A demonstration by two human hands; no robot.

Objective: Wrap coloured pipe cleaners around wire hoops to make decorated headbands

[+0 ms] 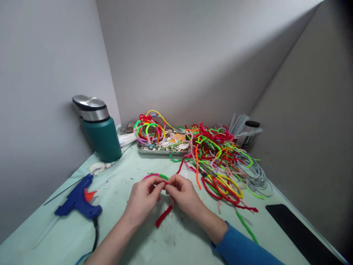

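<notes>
Above the middle of the table, my left hand (145, 197) and my right hand (184, 193) meet fingertip to fingertip. Both pinch a fuzzy red pipe cleaner (164, 216), whose lower end hangs toward me. Behind my fingers curves a pink and green fuzzy strand (162, 176); whether it joins the red one is hidden. Another red strand runs up from near my right hand toward the pile. My left thumb and index finger are pressed together, and so are those of my right hand. The spot where they grip is mostly covered.
A blue glue gun (78, 200) lies at left near a green bottle (102, 138). Behind my hands stands a metal tray (157, 151) of shells and coiled strands. Right of it are a pipe cleaner pile (212, 143), scissors (230, 198), grey cord (255, 175) and a black flat object (299, 232).
</notes>
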